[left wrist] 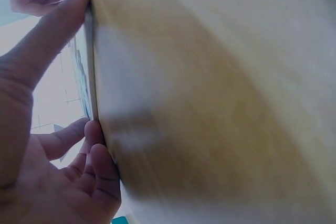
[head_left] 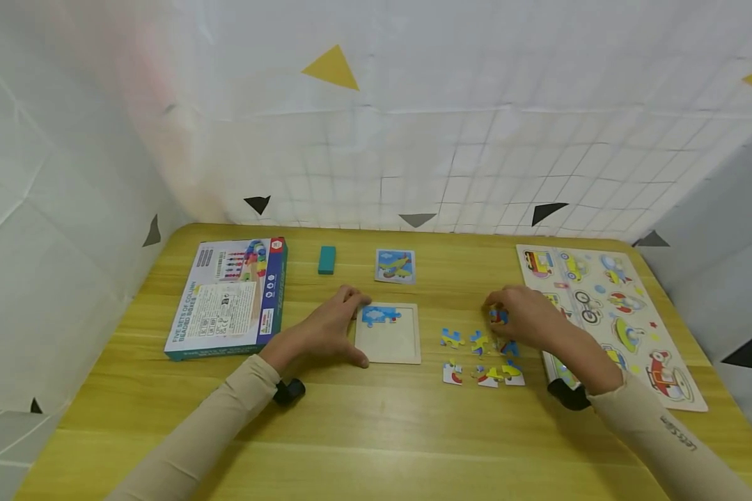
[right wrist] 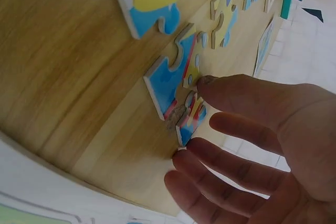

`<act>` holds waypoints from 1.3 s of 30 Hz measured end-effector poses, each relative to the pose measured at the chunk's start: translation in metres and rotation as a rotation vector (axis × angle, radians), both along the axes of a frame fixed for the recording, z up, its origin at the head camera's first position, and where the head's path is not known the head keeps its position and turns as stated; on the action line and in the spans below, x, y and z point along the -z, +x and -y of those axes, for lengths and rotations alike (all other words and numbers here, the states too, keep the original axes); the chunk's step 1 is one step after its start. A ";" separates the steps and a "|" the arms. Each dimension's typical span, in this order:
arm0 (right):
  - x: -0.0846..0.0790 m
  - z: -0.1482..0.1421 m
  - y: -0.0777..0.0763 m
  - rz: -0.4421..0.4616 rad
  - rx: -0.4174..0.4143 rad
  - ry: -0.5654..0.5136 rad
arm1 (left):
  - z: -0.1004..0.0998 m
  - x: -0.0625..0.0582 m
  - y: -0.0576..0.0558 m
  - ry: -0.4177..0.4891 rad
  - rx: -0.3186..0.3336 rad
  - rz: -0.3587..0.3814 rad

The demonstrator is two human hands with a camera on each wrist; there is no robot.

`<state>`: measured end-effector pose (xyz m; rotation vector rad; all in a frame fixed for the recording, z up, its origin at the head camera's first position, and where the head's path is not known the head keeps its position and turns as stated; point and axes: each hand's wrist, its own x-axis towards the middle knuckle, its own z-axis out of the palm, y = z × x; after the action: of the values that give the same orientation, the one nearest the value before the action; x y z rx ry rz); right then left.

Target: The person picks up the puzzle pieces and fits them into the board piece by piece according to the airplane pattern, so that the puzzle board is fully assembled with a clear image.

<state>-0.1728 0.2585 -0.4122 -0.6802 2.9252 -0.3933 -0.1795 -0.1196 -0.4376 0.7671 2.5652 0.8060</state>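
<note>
My left hand (head_left: 326, 325) grips the wooden tray (head_left: 388, 349) along its left side. Puzzle piece (head_left: 498, 317) is right of it, by my right hand (head_left: 528, 316); honestly can't tell if I'm pinching. Probably light, stiff: grab opposite edges.

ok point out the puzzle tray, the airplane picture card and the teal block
Puzzle tray (head_left: 386, 345): head view, bare base
Airplane picture card (head_left: 395, 266): head view, middle of face
Teal block (head_left: 327, 258): head view, top face
</note>
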 end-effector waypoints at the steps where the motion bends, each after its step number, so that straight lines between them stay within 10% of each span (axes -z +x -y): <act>1: 0.000 0.000 0.000 0.004 0.000 -0.005 | 0.000 0.000 0.000 0.001 -0.001 0.000; 39: -0.015 0.040 -0.003 -0.104 -0.061 -0.044 | -0.001 0.000 0.001 -0.013 -0.013 0.010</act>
<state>-0.1757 0.2182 -0.3971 -0.8176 2.9919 -0.4291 -0.1785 -0.1188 -0.4379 0.7421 2.5667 0.7945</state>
